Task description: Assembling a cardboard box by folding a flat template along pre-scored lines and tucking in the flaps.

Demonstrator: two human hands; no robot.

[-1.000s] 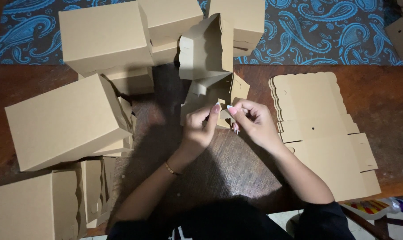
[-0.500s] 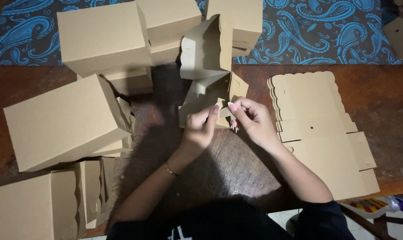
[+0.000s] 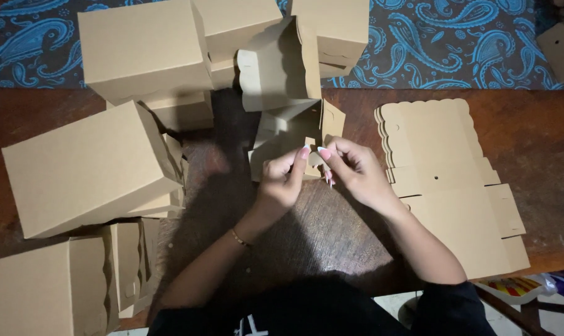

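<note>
At mid-counter (image 3: 332, 242), left hand (image 3: 282, 180) & right hand (image 3: 353, 171) have fingers pinched on a flap of the half-folded kraft box (image 3: 288, 134). Looks light, thin, creases easily w/ pressure; best gripped near fold lines. Flat blanks (image 3: 443, 180) lie right.

Camera, single: head-worn, looking almost straight down from above the seated person. Faces forward and down over a dark wooden table (image 3: 531, 149), whose far edge meets a blue paisley cloth (image 3: 456, 43) along the top of the frame. Range: near, about arm's reach; the forearms enter from the bottom edge, with the left hand (image 3: 282, 180) and right hand (image 3: 353, 171) near centre. No second view, so no shared ground.
</note>
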